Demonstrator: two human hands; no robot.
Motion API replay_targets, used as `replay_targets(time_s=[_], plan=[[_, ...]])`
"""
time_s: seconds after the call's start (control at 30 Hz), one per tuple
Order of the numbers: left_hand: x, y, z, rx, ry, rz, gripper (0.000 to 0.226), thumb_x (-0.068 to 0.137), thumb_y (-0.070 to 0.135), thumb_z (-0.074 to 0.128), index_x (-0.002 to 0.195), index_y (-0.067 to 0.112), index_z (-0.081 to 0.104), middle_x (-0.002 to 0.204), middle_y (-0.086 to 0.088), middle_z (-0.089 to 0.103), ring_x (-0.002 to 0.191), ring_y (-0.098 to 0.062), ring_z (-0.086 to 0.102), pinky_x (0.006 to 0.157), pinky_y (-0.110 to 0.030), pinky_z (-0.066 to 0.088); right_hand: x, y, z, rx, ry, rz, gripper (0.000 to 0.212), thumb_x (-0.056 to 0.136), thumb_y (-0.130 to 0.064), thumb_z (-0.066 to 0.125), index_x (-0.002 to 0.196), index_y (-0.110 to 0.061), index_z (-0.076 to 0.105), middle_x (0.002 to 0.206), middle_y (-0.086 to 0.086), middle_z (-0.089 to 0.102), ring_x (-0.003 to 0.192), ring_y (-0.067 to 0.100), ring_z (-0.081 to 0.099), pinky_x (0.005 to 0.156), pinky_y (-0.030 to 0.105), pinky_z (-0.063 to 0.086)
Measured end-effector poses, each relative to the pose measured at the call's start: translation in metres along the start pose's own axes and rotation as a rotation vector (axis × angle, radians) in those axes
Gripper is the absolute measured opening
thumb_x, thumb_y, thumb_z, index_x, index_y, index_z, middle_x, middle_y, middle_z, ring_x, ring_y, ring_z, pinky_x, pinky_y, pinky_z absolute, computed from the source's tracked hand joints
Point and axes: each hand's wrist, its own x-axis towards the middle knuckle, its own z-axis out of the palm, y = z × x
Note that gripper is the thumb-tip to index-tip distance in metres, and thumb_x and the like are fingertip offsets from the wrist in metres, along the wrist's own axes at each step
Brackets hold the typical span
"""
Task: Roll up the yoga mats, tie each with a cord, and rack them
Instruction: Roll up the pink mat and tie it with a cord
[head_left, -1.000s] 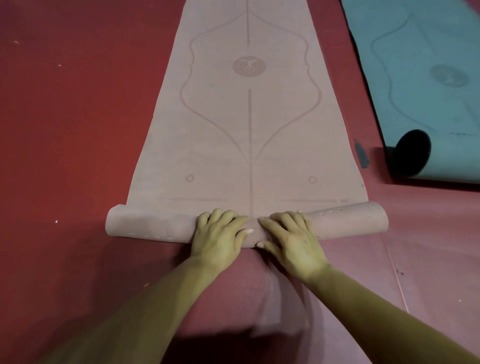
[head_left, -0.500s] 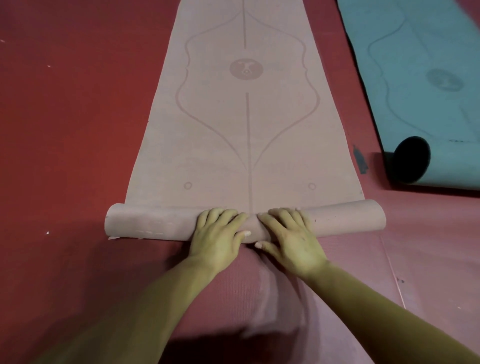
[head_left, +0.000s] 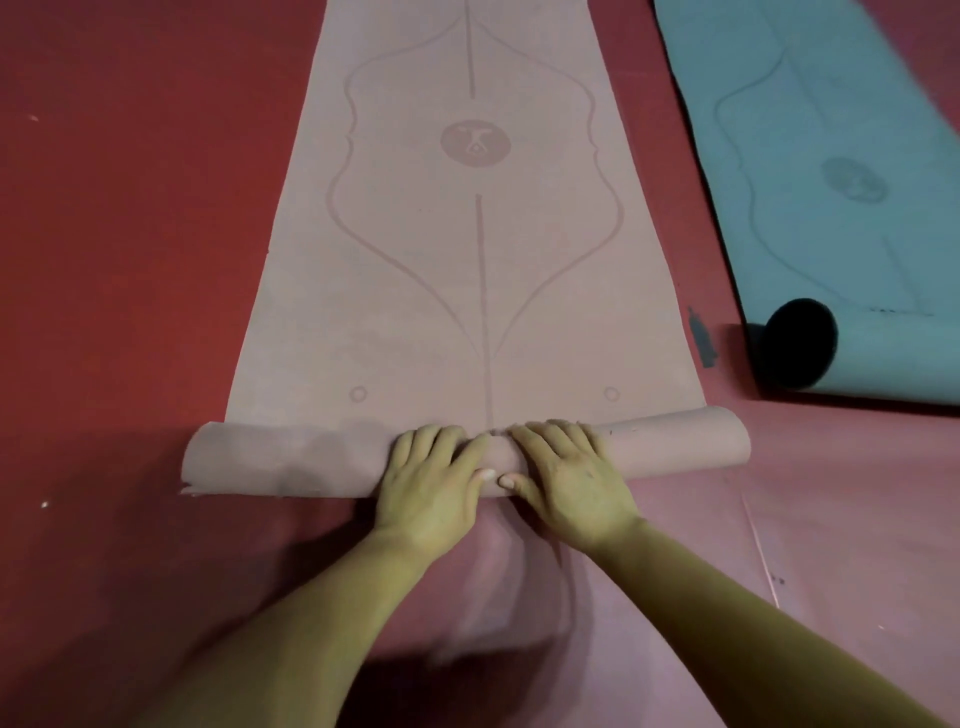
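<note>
A dusty pink yoga mat (head_left: 467, 270) with a printed line pattern lies flat on the red floor and stretches away from me. Its near end is wound into a roll (head_left: 291, 457) that lies crosswise in front of me. My left hand (head_left: 431, 478) and my right hand (head_left: 566, 478) lie side by side on the middle of the roll, fingers draped over its top and thumbs on its near side. A teal mat (head_left: 831, 171) lies at the right, its near end curled into a loose roll (head_left: 800, 343). No cord is in view.
Red floor matting (head_left: 130, 260) surrounds both mats. A narrow strip of floor separates the pink mat from the teal one. A small dark scrap (head_left: 701, 338) lies on that strip beside the pink mat's right edge.
The roll has moved a little farther along the mat, toward the two small printed circles, with both hands still on its middle.
</note>
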Motion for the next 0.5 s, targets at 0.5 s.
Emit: replay_targets(time_s=[0.5], plan=[[0.023,-0.008,-0.004,0.069,-0.073,0.069,0.044,0.093,0.044,0.039,0.123,0.026,0.066,0.107,0.000,0.064,0.096,-0.025,0.057,0.083,-0.041,0.042,0.011,0.020,0.003,0.109,0.041,-0.069,0.056,0.097,-0.065,0.041,0.130,-0.025,0.060,0.117,-0.001,0.060,0.108,0.024,0.053,0.096,0.034,0.032]])
